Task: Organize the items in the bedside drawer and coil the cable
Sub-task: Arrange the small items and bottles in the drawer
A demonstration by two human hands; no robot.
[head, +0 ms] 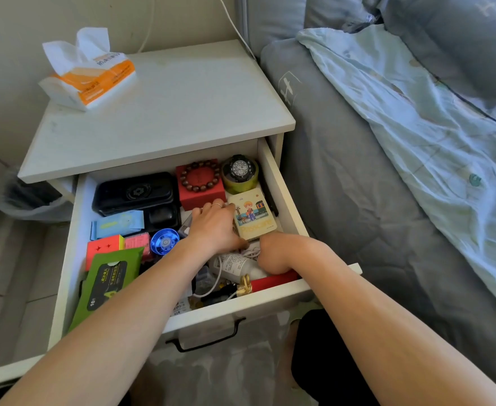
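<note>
Clearly sorting: left hand (214, 227) grips the booklet (252, 215), right hand (273, 254) clenched at 6 o'clock beside cable (251, 253); coiling next.

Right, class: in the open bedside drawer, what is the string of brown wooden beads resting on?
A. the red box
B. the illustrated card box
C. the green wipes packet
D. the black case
A: the bead bracelet lies in a ring on the lid of the red box at the back of the drawer, between the black case and the wristwatch.
</note>
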